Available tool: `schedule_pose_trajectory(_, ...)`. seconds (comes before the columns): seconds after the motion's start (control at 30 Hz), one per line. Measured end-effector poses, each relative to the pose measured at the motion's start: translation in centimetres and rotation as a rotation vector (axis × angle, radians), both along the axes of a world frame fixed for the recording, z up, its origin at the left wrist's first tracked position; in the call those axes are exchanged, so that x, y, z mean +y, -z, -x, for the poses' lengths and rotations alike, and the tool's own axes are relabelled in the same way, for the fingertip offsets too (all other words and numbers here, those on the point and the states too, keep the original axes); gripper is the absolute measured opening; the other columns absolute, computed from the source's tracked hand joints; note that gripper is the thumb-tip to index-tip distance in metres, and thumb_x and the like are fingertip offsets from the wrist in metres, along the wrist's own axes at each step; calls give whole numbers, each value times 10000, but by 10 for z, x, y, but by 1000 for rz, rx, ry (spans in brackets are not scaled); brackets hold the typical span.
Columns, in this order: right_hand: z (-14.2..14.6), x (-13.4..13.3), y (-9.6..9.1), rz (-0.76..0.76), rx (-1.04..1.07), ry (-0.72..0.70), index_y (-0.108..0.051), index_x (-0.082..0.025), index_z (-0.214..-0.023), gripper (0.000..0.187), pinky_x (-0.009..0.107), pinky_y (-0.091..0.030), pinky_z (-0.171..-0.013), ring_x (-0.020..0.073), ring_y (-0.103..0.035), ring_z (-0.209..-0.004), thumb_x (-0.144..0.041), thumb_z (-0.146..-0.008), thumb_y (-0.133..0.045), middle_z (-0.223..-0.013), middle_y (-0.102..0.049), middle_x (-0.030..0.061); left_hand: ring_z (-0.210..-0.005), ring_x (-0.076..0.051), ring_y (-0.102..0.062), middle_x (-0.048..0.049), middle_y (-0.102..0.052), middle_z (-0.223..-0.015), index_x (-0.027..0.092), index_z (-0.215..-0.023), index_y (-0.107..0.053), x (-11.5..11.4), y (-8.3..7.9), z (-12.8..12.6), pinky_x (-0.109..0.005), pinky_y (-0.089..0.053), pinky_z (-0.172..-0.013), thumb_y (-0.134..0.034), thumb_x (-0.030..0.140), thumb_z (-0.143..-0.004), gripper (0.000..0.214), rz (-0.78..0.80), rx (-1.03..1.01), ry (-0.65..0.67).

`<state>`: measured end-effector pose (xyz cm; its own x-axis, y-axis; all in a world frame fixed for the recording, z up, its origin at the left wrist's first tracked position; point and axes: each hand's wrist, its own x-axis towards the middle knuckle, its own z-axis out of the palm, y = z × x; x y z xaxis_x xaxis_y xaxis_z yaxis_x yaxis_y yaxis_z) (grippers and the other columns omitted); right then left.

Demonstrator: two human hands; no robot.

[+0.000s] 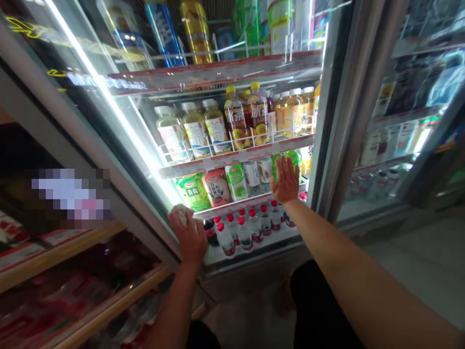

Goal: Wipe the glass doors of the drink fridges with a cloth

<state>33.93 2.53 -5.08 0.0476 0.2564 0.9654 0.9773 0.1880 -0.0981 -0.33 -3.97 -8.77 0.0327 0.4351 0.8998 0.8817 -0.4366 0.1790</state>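
Note:
My left hand point(189, 232) presses a white cloth point(180, 213) against the lower glass of a drinks fridge door point(152, 126), fingers closed over the cloth. My right hand point(285, 180) lies flat and open on the same glass further right, fingers spread, in front of green bottles point(295, 157). Behind the glass stand shelves of tea bottles point(196, 131), cartons and pouches point(216, 186), and red-capped water bottles point(245, 230) at the bottom.
A second glass fridge door point(395, 121) stands to the right, with a metal frame point(337, 106) between the doors. Wooden snack shelves point(90, 295) run along the left. Grey floor point(417, 261) lies at the lower right.

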Motion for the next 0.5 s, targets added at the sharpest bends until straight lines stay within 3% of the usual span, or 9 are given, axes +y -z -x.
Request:
schedule_pose_trajectory(0.1,0,-1,0,22,9,-8,-446,-148,-1497,589,561,-244,-1241,279,-315,-1510,-381,-960,-383,-1563,-419,162,-1568,-318,-41,-167,-94,-1672,164,-1514,-388,14,-54,3,-567,-132,-1275,-448,212,-979,540,-179,6,-17)
schedule_pose_trajectory(0.17,0,-1,0,24,8,-19,-442,-143,-1499,592,562,-239,-1244,281,-305,-1515,-383,-960,-388,-1566,-413,163,-1568,-303,-60,-148,-125,-1671,161,-1507,-404,16,-66,1,-540,-134,-1281,-439,206,-982,529,-210,-13,-17)
schedule_pose_trajectory(0.23,0,-1,0,10,5,-20,-437,-142,-1502,594,556,-240,-1245,278,-298,-1519,-385,-963,-384,-1567,-413,160,-1568,-296,-80,-138,-145,-1668,179,-1495,-426,12,-48,-3,-539,-136,-1282,-448,214,-977,520,-192,-12,-25)
schedule_pose_trajectory(0.37,1,0,0,-40,-12,7,-436,-148,-1504,587,529,-248,-1249,262,-306,-1518,-385,-970,-377,-1556,-434,150,-1563,-315,-110,-153,-178,-1657,212,-1488,-435,0,17,-7,-585,-189,-1264,-513,227,-941,553,-35,46,-27)
schedule_pose_trajectory(0.43,0,0,0,-70,-32,30,-442,-144,-1499,582,520,-248,-1251,259,-316,-1514,-381,-971,-379,-1550,-442,151,-1559,-318,-132,-164,-205,-1647,205,-1481,-444,0,23,-6,-589,-196,-1261,-524,226,-934,553,-18,49,-30)
schedule_pose_trajectory(0.5,0,1,0,-76,-41,42,-451,-137,-1493,579,521,-244,-1251,263,-324,-1510,-378,-971,-378,-1548,-444,155,-1563,-325,-96,-177,-176,-1654,179,-1481,-444,7,4,-3,-590,-169,-1265,-513,233,-943,546,-69,27,-42)
